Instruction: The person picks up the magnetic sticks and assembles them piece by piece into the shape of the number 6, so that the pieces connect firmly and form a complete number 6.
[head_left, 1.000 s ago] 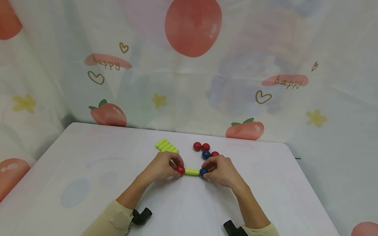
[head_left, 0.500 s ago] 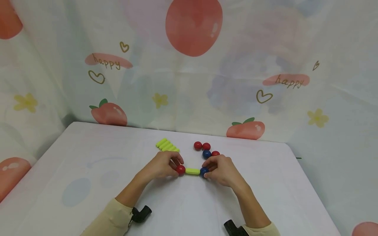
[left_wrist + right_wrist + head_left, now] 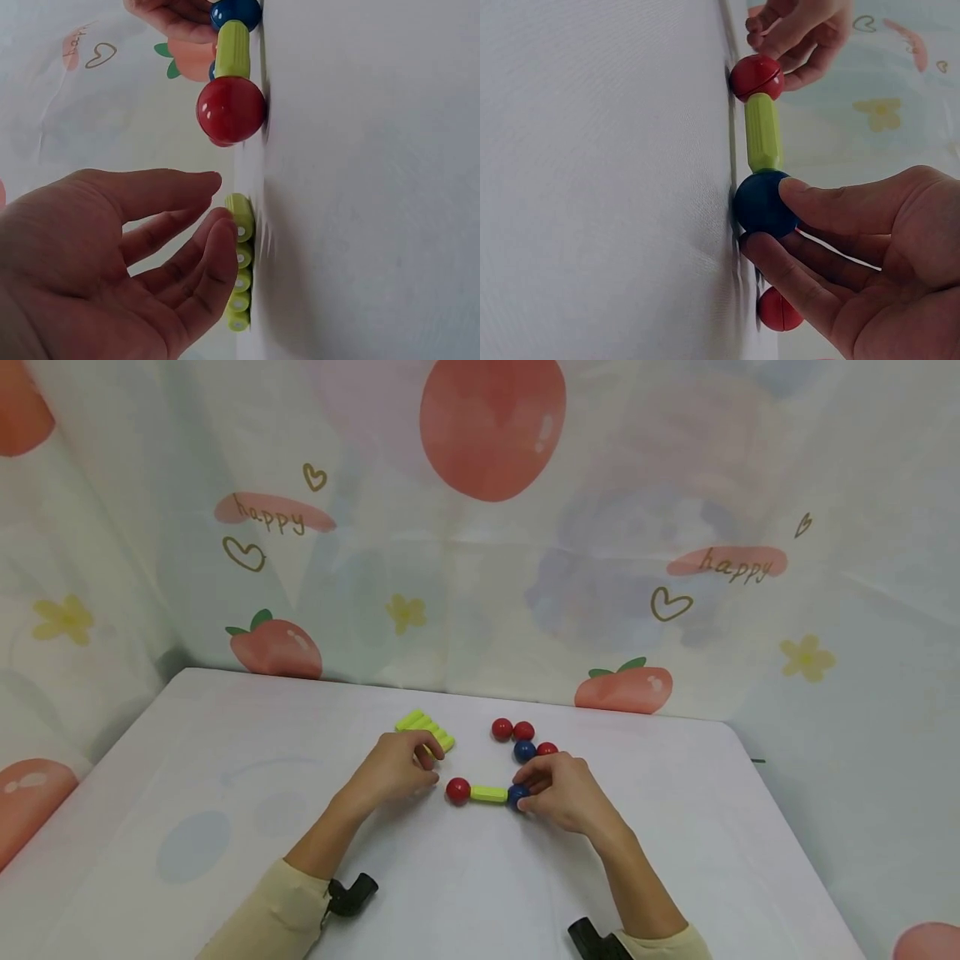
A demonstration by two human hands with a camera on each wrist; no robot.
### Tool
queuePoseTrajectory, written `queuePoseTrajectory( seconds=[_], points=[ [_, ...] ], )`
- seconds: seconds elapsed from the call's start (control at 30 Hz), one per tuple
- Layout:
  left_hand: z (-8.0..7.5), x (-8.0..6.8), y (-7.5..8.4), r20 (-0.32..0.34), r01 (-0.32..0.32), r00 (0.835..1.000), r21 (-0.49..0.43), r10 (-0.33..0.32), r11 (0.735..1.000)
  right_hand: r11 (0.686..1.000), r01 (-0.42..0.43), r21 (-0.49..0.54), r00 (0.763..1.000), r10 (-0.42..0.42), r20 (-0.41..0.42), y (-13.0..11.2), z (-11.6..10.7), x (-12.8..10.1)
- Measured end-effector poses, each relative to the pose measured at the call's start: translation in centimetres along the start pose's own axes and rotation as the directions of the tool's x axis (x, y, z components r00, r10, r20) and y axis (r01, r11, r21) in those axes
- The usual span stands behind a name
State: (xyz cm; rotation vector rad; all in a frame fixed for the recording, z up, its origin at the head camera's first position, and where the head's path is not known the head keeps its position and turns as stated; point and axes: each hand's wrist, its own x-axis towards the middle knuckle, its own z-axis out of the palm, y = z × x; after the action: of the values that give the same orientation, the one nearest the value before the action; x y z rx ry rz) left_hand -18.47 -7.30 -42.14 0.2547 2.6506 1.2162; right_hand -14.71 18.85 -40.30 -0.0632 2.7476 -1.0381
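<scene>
Curtain [image 3: 480, 568] reads "happy"; right hand [image 3: 558, 793] pinches blue ball [image 3: 516, 796].

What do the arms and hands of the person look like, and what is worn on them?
Both hands, the left hand and the right hand, are bare, with no gloves or rings in view. Both forearms are bare too. Pale yellow sleeves are pushed up toward the elbows. A small black camera sits at the left sleeve and another black camera at the right sleeve.
</scene>
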Motion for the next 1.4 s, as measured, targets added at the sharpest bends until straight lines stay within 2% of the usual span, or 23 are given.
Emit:
queuePoseTrajectory(
  seconds=[0.33, 0.53, 0.93, 1.2, 1.4],
  points=[
    [0.0, 1.1, 0.1, -0.117, -0.042, 0.992, 0.081, 0.051, 0.996, 1.000, -0.004, 0.004, 1.000, 0.004, -0.002, 0.0, 0.0, -0.2],
    [0.5, 2.5, 0.8, -0.162, -0.031, 0.985, 0.166, 0.059, 0.986, 1.000, -0.008, 0.009, 1.000, 0.008, -0.005, -0.1, 0.3, 0.2],
    [1.7, 3.5, 1.2, -0.163, -0.040, 0.983, 0.283, 0.089, 0.958, 1.000, -0.018, -0.009, 1.000, 0.018, -0.010, 0.1, 0.2, 0.1],
    [2.1, 3.6, 1.4, -0.173, -0.010, 0.983, 0.310, 0.067, 0.951, 1.000, -0.024, -0.010, 1.000, 0.024, -0.014, -0.1, 0.1, 0.1],
    [2.4, 3.3, 1.2, -0.192, -0.013, 0.978, 0.334, 0.081, 0.943, 1.000, -0.029, -0.001, 1.000, 0.029, -0.010, -0.2, 0.2, 0.1]
  ],
)
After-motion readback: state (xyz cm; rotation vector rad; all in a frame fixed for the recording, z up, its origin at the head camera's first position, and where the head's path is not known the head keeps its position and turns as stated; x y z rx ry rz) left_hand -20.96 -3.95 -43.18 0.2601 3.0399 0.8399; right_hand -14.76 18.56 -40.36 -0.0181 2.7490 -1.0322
